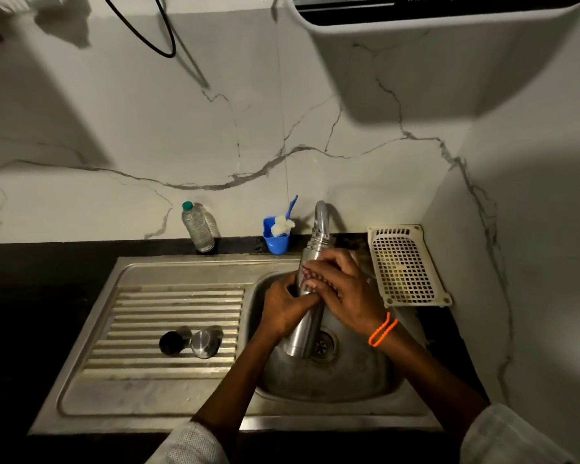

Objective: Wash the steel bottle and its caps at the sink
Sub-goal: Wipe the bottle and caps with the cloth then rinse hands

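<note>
The steel bottle (303,324) is held tilted over the basin of the steel sink (332,380), its open neck raised towards the spout of the chrome tap (321,216) and its base lowered near the drain (321,344). The bottle's middle is gripped by the left hand (283,308), whose fingers are curled round the body from the left. The right hand (344,286) is laid over the upper body from the right, its grip closed on the bottle with a reddish patterned scrub pad (310,273), as it seems in the dim light, pressed between fingers and steel. An orange thread band (382,329) is worn on the right wrist.

Two caps are set on the ribbed drainboard (148,329) to the left of the basin, just beside each other and well apart from the bottle: a black inner cap (170,343) and a steel outer cap (204,343).

On the dark counter (47,259) behind the sink, a clear plastic bottle with a green lid (197,227) is stood against the marble-patterned wall. A blue holder (276,237) with a blue-handled white brush (283,222) is placed just left of the tap. A cream perforated tray (406,266) is propped in the corner to the right of the basin. The underside of a white wall-mounted appliance (416,55) is seen above.
</note>
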